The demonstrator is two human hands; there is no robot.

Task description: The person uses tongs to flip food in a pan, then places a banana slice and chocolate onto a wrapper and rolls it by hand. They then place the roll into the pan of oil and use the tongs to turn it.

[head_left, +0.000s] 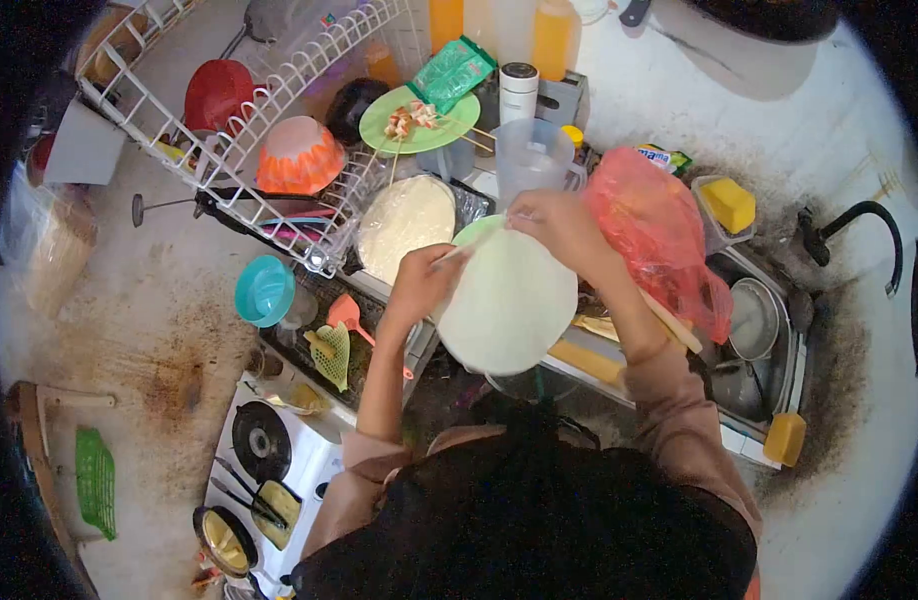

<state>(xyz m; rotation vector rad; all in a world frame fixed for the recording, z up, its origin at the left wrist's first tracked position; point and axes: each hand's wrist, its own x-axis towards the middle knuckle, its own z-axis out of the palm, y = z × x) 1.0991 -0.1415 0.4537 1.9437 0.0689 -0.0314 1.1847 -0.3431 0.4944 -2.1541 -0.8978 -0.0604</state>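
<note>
A thin, pale round sheet (509, 305) hangs between my two hands. My left hand (426, 285) pinches its upper left edge, and my right hand (554, 225) grips the top edge. Behind the sheet, part of a light green plate (476, 231) shows. Just left of my hands lies a stack of pale round sheets (407, 228) on clear plastic. Beyond it, a green plate (374, 122) holds skewered pieces (411, 120) and a green packet (453, 74). A clear pitcher (531, 158) stands right behind my right hand.
A red plastic bag (644, 215) lies right of my right forearm, before the sink (779, 375). At left are a white dish rack (194, 178), an orange bowl (300, 157), a blue cup (264, 290) and an orange spatula (347, 314). The stove (309, 462) holds pans at lower left.
</note>
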